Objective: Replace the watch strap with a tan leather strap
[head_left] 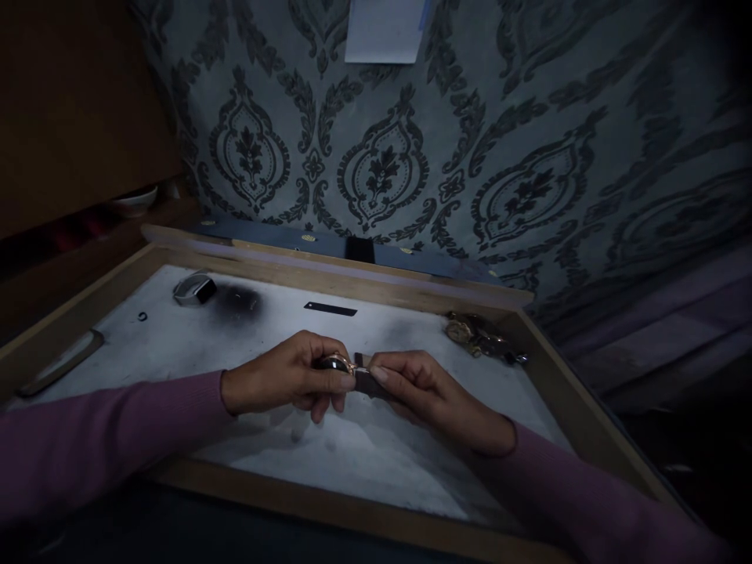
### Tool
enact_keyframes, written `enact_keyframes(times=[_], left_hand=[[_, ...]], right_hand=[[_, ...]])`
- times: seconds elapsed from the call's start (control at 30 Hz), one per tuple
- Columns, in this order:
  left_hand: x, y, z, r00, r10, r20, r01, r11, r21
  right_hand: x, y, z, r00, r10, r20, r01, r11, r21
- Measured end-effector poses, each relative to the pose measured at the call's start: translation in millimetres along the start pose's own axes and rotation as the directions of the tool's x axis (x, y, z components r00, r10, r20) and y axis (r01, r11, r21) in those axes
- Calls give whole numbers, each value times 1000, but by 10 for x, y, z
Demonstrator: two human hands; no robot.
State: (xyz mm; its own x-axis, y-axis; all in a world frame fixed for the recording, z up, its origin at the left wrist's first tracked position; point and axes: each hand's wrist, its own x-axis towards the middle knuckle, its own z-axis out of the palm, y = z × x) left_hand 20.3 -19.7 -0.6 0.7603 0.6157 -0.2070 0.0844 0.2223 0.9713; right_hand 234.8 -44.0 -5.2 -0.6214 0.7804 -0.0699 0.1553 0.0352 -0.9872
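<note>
My left hand (302, 372) is closed on a watch (334, 364) with a rose-gold case and a dark, shiny face. The case is pinched between thumb and fingers near the middle of the tray. Just right of it, my right hand (420, 384) is closed on a dark grey-brown watch strap (365, 382). Thumb and fingertips press together at the strap's end beside the case. A thin light piece shows between the two hands; whether it is a pin or a tool I cannot tell. The fingers hide the joint between strap and case.
Wooden walls enclose the white-bottomed tray (294, 470). Inside lie a silver watch (195, 290), a short black strip (330, 309), a small black ring (142, 316) and a curved band (64, 364). Several watches (479, 335) are heaped at the right. Patterned wallpaper (381, 157) rises behind.
</note>
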Motion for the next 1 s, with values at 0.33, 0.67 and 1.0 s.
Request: enact_keyframes(times=[0.33, 0.67, 1.0], left_hand=[[1, -7, 0, 1000, -6, 12, 7, 1000, -12], [-2, 4, 5, 999, -38, 7, 38, 999, 6], [-39, -9, 6, 996, -34, 77, 33, 999, 24]], right_hand=[[-4, 14, -15, 1000, -1, 4, 1, 1000, -5], [-5, 6, -10, 1000, 9, 16, -9, 1000, -25], [-24, -11, -11, 997, -23, 71, 28, 997, -70]])
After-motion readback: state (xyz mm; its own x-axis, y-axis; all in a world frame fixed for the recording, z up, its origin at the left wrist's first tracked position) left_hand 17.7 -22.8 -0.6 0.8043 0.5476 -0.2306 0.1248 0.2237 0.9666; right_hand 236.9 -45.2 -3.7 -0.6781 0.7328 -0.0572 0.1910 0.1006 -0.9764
